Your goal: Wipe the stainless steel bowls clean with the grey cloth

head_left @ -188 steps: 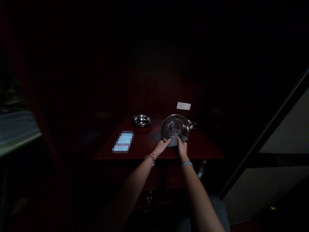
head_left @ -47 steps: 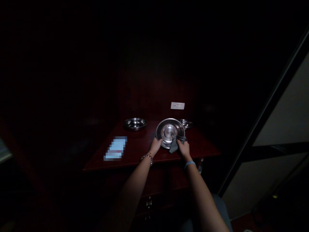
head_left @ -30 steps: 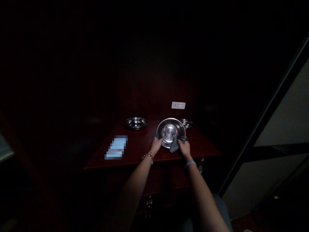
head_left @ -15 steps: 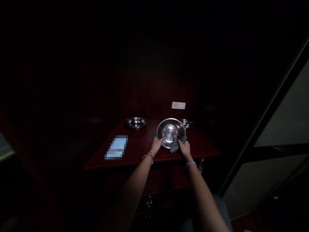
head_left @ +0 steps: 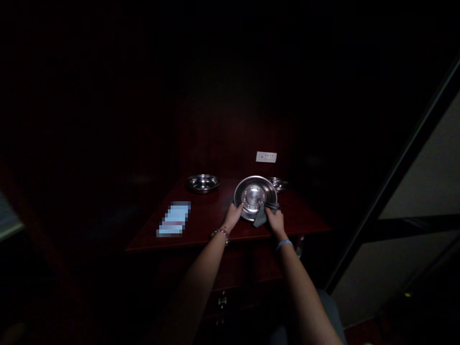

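A round stainless steel bowl (head_left: 254, 194) is tilted up above the dark red desk, its inside facing me. My left hand (head_left: 234, 215) grips its lower left rim, thumb over the inside and fingers hidden behind. At the lower right, my right hand (head_left: 275, 219) is closed on a grey cloth (head_left: 260, 218), which lies against the bowl's rim and inner wall. Whether those fingers also hold the rim is hard to see. A second steel bowl (head_left: 203, 183) stands upright on the desk at the back left. Partly hidden behind the held bowl is another steel dish (head_left: 279, 184).
The dark red desk (head_left: 201, 225) has a blurred pale blue, flat object (head_left: 174, 219) on its left side. A white power socket (head_left: 266, 157) is on the back wall. Drawers with a metal handle (head_left: 222, 299) sit below the desk's front edge. The surroundings are very dark.
Hardly anything differs. The whole view has shifted very slightly; both hands, the bowl and the cloth keep nearly the same position.
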### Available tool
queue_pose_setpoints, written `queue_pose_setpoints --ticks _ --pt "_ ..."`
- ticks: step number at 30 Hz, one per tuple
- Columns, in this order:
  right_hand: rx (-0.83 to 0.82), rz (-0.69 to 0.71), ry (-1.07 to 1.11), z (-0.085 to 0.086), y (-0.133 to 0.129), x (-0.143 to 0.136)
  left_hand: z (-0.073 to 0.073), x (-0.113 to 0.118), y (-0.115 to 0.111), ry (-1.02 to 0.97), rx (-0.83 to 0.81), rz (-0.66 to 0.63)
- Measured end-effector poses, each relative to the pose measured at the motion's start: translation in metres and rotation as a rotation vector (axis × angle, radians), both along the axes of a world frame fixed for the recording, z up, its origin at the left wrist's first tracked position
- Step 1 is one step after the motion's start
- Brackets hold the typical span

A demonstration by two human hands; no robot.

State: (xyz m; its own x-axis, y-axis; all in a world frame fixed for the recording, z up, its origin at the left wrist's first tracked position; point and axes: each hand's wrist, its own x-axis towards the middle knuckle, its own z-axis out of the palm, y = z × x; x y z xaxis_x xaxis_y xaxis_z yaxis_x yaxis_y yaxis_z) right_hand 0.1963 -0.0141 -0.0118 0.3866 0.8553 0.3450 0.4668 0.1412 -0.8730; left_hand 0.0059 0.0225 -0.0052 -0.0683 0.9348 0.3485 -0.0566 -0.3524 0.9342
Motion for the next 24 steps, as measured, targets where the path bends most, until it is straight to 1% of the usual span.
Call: queue_pose_setpoints --ticks 12,16,24 --pt "0.018 -0.005 0.018 -0.0028 0.0024 0.0012 -0.0005 -0.0005 -0.0018 0.000 0.091 -0.063" --pt "0.014 0.005 0.033 -0.0033 0.0037 0.0015 0.0009 -0.0008 -0.0037 0.012 0.083 -0.089" --pt "0.025 0.012 0.030 -0.0061 0.0047 0.0026 0.0006 -0.0008 -0.0023 -0.003 0.055 -0.094"
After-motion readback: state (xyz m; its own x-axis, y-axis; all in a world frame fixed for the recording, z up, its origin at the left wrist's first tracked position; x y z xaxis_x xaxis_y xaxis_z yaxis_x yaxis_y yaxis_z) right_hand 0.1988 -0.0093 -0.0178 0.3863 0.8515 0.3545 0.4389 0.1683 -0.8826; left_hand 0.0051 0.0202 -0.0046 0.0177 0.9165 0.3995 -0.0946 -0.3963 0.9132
